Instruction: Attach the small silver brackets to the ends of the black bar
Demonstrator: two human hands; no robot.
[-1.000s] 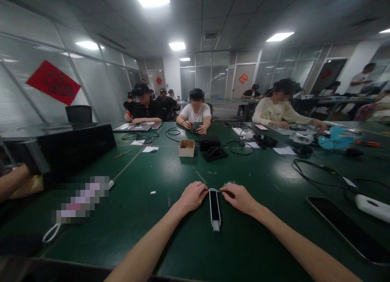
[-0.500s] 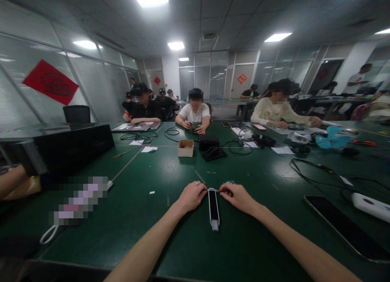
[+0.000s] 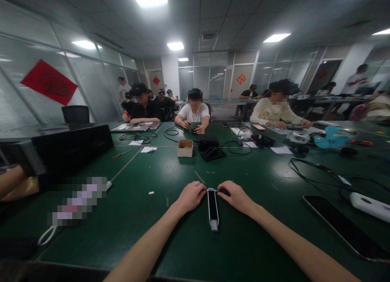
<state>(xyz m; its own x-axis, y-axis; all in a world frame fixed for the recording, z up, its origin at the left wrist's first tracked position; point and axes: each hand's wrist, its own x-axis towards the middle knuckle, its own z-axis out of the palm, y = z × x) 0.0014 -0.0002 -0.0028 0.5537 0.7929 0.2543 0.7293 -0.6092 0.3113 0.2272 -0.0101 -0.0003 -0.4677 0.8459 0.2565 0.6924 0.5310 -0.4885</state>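
Observation:
A narrow black device with a white rim (image 3: 212, 209) lies lengthwise on the green table (image 3: 146, 221) in front of me. My left hand (image 3: 191, 196) rests at its far end on the left, fingers curled against it. My right hand (image 3: 234, 196) meets the same end from the right, fingers pinched on the device's top edge. Both forearms stretch in from the bottom of the view.
A dark phone (image 3: 344, 227) and a white box (image 3: 370, 206) with black cables lie to my right. A small cardboard box (image 3: 185, 148) and black gear (image 3: 211, 149) sit mid-table. Several people work across the table. Another person's arm (image 3: 12, 182) reaches in at left by a black case.
My right hand has shifted slightly left, closing in on the device's far end. The view drifted a little; the device has not moved.

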